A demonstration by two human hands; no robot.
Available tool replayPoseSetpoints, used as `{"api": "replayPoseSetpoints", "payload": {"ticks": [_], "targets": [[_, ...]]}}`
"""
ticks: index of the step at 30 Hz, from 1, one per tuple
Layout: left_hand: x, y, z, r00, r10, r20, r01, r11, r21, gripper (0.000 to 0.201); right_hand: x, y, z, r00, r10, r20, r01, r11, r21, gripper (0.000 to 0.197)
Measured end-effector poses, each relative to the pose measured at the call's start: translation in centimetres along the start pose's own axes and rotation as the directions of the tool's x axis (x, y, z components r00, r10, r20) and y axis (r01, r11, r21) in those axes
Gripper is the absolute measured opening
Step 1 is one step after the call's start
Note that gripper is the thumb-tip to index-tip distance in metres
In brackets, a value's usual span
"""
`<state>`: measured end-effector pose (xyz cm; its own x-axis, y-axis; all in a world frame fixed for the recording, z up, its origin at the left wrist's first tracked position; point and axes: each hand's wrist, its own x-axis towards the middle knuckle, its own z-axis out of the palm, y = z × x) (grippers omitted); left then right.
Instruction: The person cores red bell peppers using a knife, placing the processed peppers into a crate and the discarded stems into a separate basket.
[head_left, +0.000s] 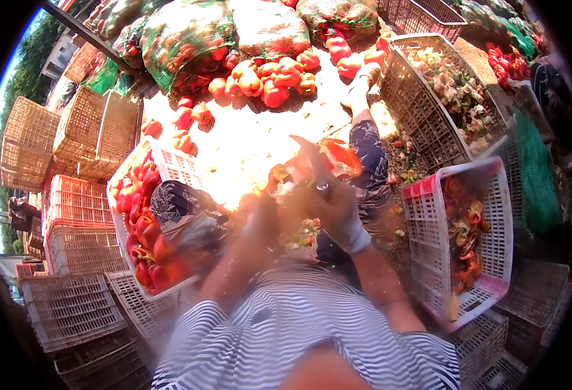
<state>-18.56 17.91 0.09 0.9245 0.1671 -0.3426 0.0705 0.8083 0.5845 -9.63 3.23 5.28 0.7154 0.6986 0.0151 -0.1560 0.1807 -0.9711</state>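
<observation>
In front of my body both hands are close together, smeared by motion. My left hand (pixel 262 218) is closed on an opened bell pepper piece (pixel 278 177), whose pale inside shows. Fingers of my right hand (pixel 338 211) curl around another bright red bell pepper piece (pixel 342 158). A small shiny metal ring (pixel 322 186) shows at the right hand's fingers; whether it belongs to a tool cannot be made out. By my left leg stands a white crate (pixel 181 164) of whole red peppers. On my right, a tilted white and red crate (pixel 502 214) holds opened pepper pieces.
Net sacks of peppers (pixel 188 39) line the far side, with loose red peppers (pixel 276 81) spilled before them. A brown crate (pixel 422 107) of pale pepper scraps stands far right. Stacked crates (pixel 84 214) rise at left. Scraps litter the ground between my legs.
</observation>
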Motion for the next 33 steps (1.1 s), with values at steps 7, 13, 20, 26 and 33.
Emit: {"api": "replayPoseSetpoints", "payload": {"ticks": [7,13,20,26,33], "targets": [[0.3,0.0,1.4,0.995,-0.077,-0.062,0.078,0.997,0.011,0.045,0.8,-7.1,-4.4,0.933,-0.26,-0.248,0.253,0.966,-0.063,0.017],[0.7,-0.4,1.3,0.985,-0.091,0.149,0.018,0.902,0.432,0.049,8.9,-10.6,-19.5,0.583,-0.812,0.019,-0.167,-0.142,-0.976,0.036],[5.0,-1.8,7.3,0.892,-0.426,0.153,0.383,0.89,0.246,0.048,-0.9,-8.0,-14.9,0.757,-0.41,0.509,0.442,-0.251,-0.861,0.062],[7.5,-7.1,13.1,0.526,-0.56,0.641,0.242,0.82,0.518,0.046,-10.2,-9.6,-17.6,0.9,-0.168,0.403,0.298,-0.439,-0.848,0.055],[5.3,-12.0,17.7,0.412,-0.734,0.539,0.562,0.671,0.484,0.055,-17.8,-10.1,-20.0,0.958,-0.099,0.27,0.147,-0.635,-0.758,0.062]]}}
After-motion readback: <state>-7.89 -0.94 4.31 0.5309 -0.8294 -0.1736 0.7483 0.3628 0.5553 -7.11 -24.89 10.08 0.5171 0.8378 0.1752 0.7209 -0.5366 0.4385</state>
